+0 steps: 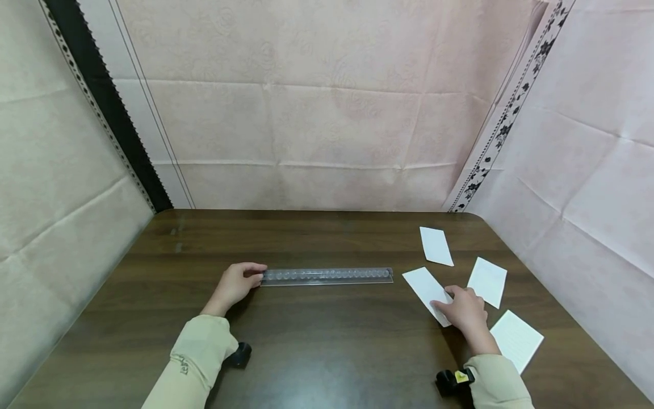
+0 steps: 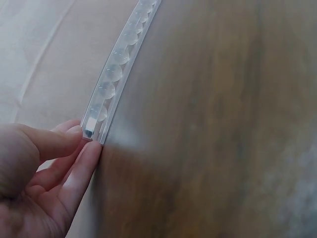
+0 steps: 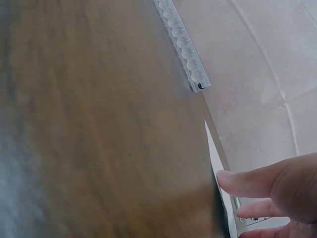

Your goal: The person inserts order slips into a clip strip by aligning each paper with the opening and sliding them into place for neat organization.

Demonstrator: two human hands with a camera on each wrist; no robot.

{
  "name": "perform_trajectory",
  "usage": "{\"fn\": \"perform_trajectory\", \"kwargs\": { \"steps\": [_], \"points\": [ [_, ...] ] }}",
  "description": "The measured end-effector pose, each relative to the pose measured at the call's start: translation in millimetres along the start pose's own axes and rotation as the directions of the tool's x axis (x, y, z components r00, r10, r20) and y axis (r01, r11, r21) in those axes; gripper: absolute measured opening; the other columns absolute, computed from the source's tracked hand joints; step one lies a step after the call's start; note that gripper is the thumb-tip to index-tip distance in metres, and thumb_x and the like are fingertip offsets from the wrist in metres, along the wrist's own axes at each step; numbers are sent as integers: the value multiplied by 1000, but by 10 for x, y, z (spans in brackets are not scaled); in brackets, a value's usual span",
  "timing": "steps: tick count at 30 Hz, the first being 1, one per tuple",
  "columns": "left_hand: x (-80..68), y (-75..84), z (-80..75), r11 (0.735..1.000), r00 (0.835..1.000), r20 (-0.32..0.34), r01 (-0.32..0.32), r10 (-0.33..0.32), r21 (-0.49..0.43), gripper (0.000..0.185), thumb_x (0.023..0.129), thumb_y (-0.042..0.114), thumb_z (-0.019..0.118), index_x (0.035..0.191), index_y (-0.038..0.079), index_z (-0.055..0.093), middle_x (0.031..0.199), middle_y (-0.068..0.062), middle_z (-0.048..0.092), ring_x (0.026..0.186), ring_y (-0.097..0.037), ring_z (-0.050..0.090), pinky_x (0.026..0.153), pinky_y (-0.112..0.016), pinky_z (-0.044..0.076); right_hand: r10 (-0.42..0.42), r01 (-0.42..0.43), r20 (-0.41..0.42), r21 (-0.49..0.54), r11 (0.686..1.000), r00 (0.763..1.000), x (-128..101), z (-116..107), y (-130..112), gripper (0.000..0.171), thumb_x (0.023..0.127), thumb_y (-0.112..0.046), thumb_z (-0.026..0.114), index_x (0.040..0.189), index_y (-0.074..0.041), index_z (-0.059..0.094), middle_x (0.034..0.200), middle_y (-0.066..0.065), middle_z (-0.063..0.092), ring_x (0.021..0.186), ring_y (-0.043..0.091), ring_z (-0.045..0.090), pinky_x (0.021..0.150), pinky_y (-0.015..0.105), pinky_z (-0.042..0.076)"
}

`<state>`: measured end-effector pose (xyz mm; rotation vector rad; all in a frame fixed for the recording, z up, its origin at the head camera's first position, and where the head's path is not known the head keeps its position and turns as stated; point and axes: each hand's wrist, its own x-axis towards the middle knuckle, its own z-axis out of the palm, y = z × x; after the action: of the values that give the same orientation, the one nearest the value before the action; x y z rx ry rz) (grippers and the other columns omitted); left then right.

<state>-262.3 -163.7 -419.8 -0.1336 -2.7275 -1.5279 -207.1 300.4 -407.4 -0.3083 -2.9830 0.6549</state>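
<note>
Clear, bead-filled strip (image 1: 327, 276) on table (image 1: 317, 341)

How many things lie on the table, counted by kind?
White cards: 4, one at the back, one under the right hand at, one beside it, one nearest the table's front edge.
Clear strip with a row of beads, its end held by the left hand: 1.
Total: 5 things.
</note>
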Motion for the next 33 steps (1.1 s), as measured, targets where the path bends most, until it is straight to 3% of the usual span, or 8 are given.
{"fn": "perform_trajectory", "kwargs": {
  "steps": [7, 12, 20, 23, 26, 29, 33],
  "points": [
    [-1, -6, 8, 1000, 1000, 0, 17, -17, -10, 23, 89, -1, 59, 111, -2, 65, 112, -21, 61, 85, -22, 65, 74, -32, 55, -59, 60, -16, 21, 998, 998, 22, -5, 20, 55, 76, -26, 74, 106, 16, 55, 100, 32, 55, 97, 44, 44, 79, 55, 38],
    [-2, -12, 8, 1000, 1000, -5, 19, -19, -9, 23, 89, 0, 60, 111, -2, 65, 113, -21, 61, 85, -21, 65, 74, -31, 55, -20, 21, -7, 112, 993, 1000, 28, -4, 58, 56, 73, -27, 79, 100, 15, 53, 96, 32, 55, 94, 43, 47, 78, 52, 43],
    [3, -30, 4, 999, 1000, -4, 28, -29, -24, 24, 89, 1, 60, 113, -2, 65, 113, -21, 61, 83, -20, 65, 74, -30, 55, 37, -45, 38, 250, 967, 999, 41, -5, 124, 40, 75, -21, 76, 97, 9, 61, 111, 35, 54, 101, 45, 49, 84, 50, 43],
    [-1, -27, 5, 999, 1000, 1, 27, -27, -31, 24, 89, 1, 60, 113, -2, 65, 113, -21, 61, 84, -20, 65, 74, -30, 55, 85, -114, 90, 387, 915, 992, 39, -10, 175, 32, 82, -14, 68, 104, 9, 63, 117, 33, 52, 98, 38, 50, 76, 38, 48],
    [0, -29, 6, 999, 1000, 4, 22, -22, -35, 24, 90, 0, 59, 113, -3, 65, 113, -21, 61, 85, -21, 65, 74, -30, 55, 121, -193, 171, 515, 835, 978, 33, -27, 227, 33, 87, -12, 61, 113, 8, 61, 123, 32, 48, 93, 29, 51, 67, 28, 49],
    [4, -33, 7, 999, 1000, 3, 27, -27, -46, 24, 90, 0, 60, 112, -3, 65, 113, -21, 61, 86, -21, 64, 74, -30, 55, 122, -248, 237, 622, 743, 964, 12, -39, 255, 38, 88, -10, 62, 120, 9, 56, 130, 31, 42, 90, 20, 52, 69, 28, 54],
    [11, -36, 2, 998, 1000, 2, 31, -31, -56, 24, 89, 1, 60, 113, -3, 65, 113, -22, 61, 86, -20, 64, 74, -29, 55, 105, -293, 288, 754, 589, 952, -10, -33, 273, 46, 85, -2, 66, 126, 11, 50, 136, 32, 32, 82, 7, 55, 73, 29, 55]
  ]
}}
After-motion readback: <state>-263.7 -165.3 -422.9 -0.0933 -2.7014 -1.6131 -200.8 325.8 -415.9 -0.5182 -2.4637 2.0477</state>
